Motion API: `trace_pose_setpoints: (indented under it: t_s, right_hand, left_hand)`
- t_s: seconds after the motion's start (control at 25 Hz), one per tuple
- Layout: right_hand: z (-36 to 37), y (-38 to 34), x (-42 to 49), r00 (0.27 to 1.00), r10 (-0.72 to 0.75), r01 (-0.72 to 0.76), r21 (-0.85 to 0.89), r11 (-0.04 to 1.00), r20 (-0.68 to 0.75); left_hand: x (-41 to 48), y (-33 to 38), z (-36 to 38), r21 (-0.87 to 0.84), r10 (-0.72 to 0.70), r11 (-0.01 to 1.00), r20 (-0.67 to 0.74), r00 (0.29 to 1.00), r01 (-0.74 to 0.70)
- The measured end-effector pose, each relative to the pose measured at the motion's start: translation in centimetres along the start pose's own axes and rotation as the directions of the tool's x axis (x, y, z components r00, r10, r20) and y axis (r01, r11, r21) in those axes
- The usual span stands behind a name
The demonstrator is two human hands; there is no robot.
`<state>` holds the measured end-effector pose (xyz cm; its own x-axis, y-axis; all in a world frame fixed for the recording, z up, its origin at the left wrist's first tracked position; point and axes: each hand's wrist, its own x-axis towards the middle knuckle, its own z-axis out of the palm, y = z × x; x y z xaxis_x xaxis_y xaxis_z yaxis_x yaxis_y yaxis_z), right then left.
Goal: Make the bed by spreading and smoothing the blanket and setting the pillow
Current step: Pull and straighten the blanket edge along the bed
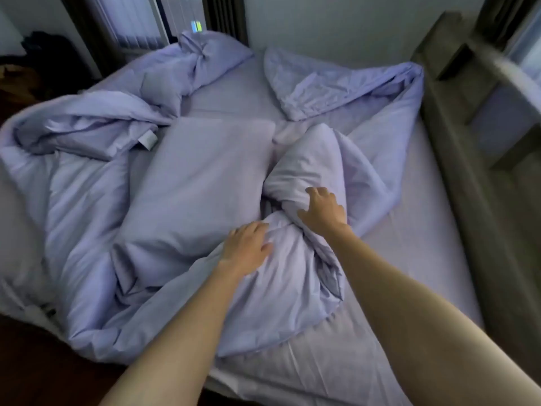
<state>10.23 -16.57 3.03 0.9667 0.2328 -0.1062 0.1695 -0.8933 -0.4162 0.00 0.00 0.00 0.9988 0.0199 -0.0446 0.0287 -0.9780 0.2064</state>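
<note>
A lilac blanket [87, 183] lies crumpled and twisted across the bed, bunched at the left, far end and middle. A lilac pillow [202, 174] lies flat in the middle, partly wrapped by the blanket. A second pillow [319, 83] sits at the far right. My left hand [248, 247] rests on a bunched fold of blanket with fingers spread and slightly bent. My right hand [322, 209] grips the twisted roll of blanket just to the right of the pillow, fingers curled into the fabric.
The lilac fitted sheet [409, 230] shows bare on the bed's right side and near edge. A grey-brown headboard shelf [474, 142] runs along the right. A window with blinds [140, 22] is beyond the far end. Dark floor [44, 370] is at lower left.
</note>
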Motion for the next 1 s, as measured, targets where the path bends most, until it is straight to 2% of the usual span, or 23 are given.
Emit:
trace_pose_setpoints:
  t_s: [0.2, 0.36, 0.44, 0.56, 0.64, 0.76, 0.88, 0.96, 1.0]
  right_hand:
    - [4.7, 0.6, 1.7, 0.998, 0.061, -0.058, -0.233, 0.971, 0.005]
    - [5.1, 1.4, 2.9, 0.988, 0.076, -0.116, -0.326, 0.938, -0.132]
    - [4.5, 1.9, 2.6, 0.981, 0.083, -0.128, -0.260, 0.957, -0.175]
    - [2.2, 4.4, 0.4, 0.927, 0.247, -0.241, 0.054, 0.969, -0.284]
    - [0.2, 7.4, -2.4, 0.797, 0.486, -0.358, 0.367, 0.859, -0.359]
    - [-2.0, 14.1, -8.6, 0.478, 0.801, -0.424, 0.704, 0.570, -0.362]
    - [-1.1, 20.9, -16.5, 0.218, 0.952, -0.383, 0.878, 0.287, -0.216]
    - [0.6, 24.0, -22.5, 0.070, 0.983, -0.403, 0.896, 0.186, -0.172]
    - [1.7, 24.5, -25.9, 0.023, 0.984, -0.391, 0.904, 0.173, -0.178]
  left_hand:
    - [0.2, 0.8, 3.3, 0.122, -0.016, 0.993, 0.040, 0.999, 0.011]
    - [1.5, 0.6, 3.5, 0.181, -0.104, 0.980, 0.115, 0.988, 0.082]
    - [1.8, 1.4, 3.2, 0.161, -0.076, 0.986, 0.189, 0.979, 0.045]
    - [1.4, 2.1, 2.5, -0.003, 0.011, 1.000, 0.306, 0.952, -0.011]
    - [1.0, 2.8, 1.7, -0.122, 0.063, 0.993, 0.436, 0.898, -0.011]
    - [0.2, 5.1, 1.4, -0.332, 0.235, 0.943, 0.649, 0.723, -0.009]
    - [-1.6, 8.3, 2.5, -0.441, 0.397, 0.897, 0.785, 0.475, -0.021]
    - [-3.3, 9.8, 4.3, -0.441, 0.417, 0.897, 0.831, 0.367, -0.022]
    - [-4.2, 10.1, 5.5, -0.430, 0.409, 0.903, 0.847, 0.340, -0.017]
